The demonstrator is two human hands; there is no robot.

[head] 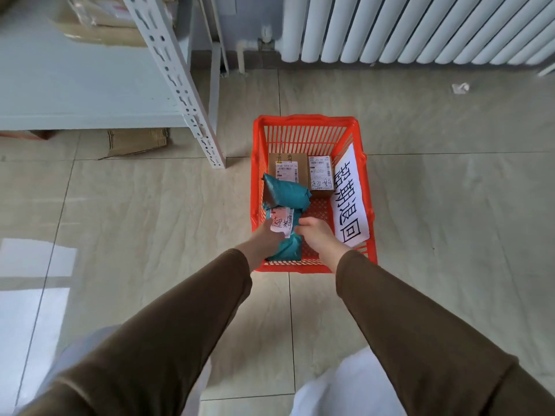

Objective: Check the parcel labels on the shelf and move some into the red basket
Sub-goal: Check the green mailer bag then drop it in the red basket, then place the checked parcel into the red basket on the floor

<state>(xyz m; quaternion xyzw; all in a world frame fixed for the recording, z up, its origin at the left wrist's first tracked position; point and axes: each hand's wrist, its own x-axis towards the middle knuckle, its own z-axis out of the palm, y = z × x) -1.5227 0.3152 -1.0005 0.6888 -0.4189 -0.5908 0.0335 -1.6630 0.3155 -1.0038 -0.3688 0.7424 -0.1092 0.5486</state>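
Brown sleeves (168, 340) fill the bottom of the shot, both arms reaching down into the red basket (312, 118) on the floor. Left hand (265, 240) is under/against the near teal parcel (285, 250), fingers hidden behind it, so I can't really tell how tight that grip is. Right hand (315, 235) sits at the parcel's other side with fingers curled in toward it, looks like a light hold. Its white label (280, 222) faces up with handwriting on it.

Already in the basket: another teal parcel (286, 192) just behind this one, overlapping the small cardboard box (286, 166), plus a second box (321, 175) beside it. A paper sign (350, 202) hangs on the basket's right wall.

So I'd say this is the drop-off step, parcel basically set down. Next move is probably just letting go and heading back to the shelf (90, 85) on the left, where a few cardboard parcels (102, 31) sit at the back, to check more labels.
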